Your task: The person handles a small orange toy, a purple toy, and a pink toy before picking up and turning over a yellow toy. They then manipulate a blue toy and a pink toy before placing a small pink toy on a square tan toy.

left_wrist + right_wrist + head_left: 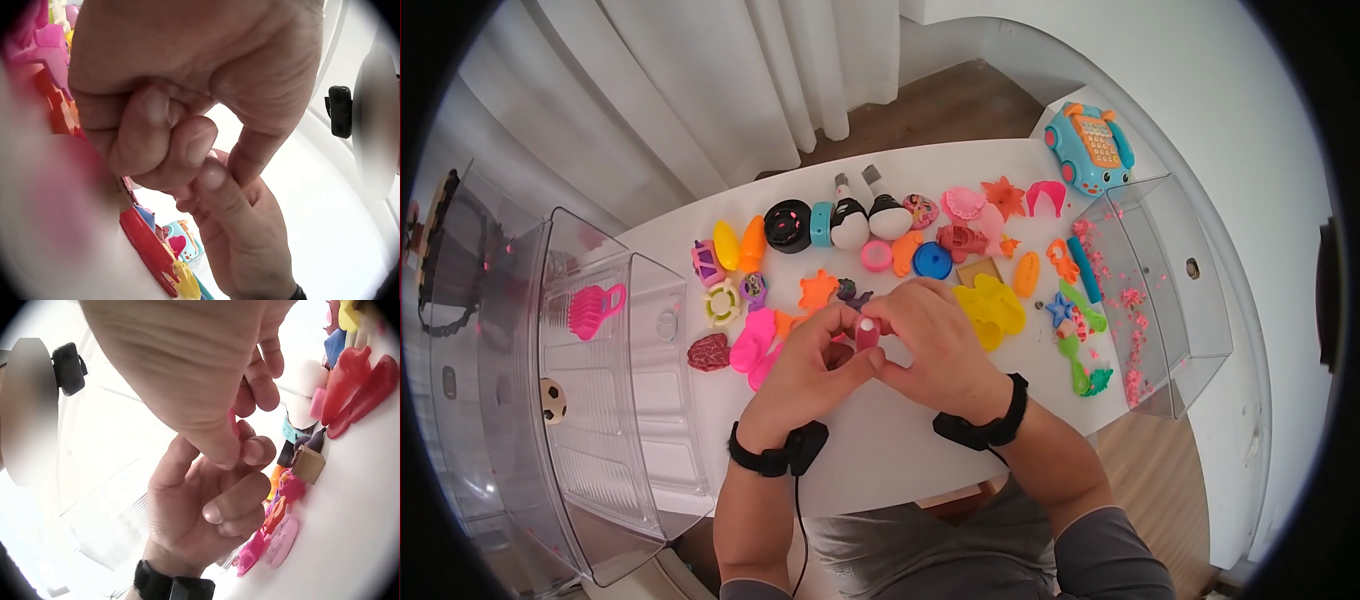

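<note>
Both hands meet over the front middle of the white table (880,440). Between their fingertips is a small pink piece with a white tip (866,336), its kind unclear. My left hand (810,370) pinches it from the left, its other fingers curled in. From the right, my right hand (945,350) grips it with thumb and fingers. Only a pink sliver (233,420) shows in the right wrist view; the fingers cover the rest. Just beyond the hands lie a yellow toy piece (990,308), an orange star-shaped piece (818,290) and bright pink pieces (752,340).
A clear bin (640,400) on the left contains a pink scoop-like toy (595,311). Another clear bin (1165,300) stands at right beside pink bits. A toy telephone (1090,150) sits at the back right. Several toys, including a blue round lid (932,260), spread across the table's back.
</note>
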### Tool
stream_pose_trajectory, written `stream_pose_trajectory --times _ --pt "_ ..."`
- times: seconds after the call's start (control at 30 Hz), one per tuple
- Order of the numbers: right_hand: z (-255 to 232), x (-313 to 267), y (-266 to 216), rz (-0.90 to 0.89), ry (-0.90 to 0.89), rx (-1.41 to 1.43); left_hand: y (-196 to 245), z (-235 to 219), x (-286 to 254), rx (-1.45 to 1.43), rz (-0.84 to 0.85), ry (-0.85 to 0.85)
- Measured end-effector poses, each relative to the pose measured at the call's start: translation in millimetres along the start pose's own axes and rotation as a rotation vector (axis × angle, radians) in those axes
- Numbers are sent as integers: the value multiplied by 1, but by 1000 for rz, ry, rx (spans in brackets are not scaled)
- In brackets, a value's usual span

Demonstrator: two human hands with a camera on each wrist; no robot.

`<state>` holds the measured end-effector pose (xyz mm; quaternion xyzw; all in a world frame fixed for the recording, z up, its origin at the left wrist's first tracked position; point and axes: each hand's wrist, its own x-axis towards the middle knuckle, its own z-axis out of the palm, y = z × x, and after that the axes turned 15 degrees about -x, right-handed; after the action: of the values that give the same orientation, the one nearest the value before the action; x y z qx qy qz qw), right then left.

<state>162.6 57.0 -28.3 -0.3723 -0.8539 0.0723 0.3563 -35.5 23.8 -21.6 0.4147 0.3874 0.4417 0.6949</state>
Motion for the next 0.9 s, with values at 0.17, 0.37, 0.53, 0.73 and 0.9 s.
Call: stream_pose_trajectory --times 0.17,0.37,0.53,0.73,0.9 --pt "0 2 -2 -15 -11 29 -1 -4 1 27 -39 -12" --pt "-1 3 -2 -34 40 7 1 3 2 -34 70 58" --pt "-4 2 -6 29 67 12 8 -8 -3 -224 -37 35" --pt "-6 5 -5 20 100 22 8 -2 -5 -270 -78 41" --pt "-6 5 -6 29 108 33 9 -1 -3 -254 -57 51"
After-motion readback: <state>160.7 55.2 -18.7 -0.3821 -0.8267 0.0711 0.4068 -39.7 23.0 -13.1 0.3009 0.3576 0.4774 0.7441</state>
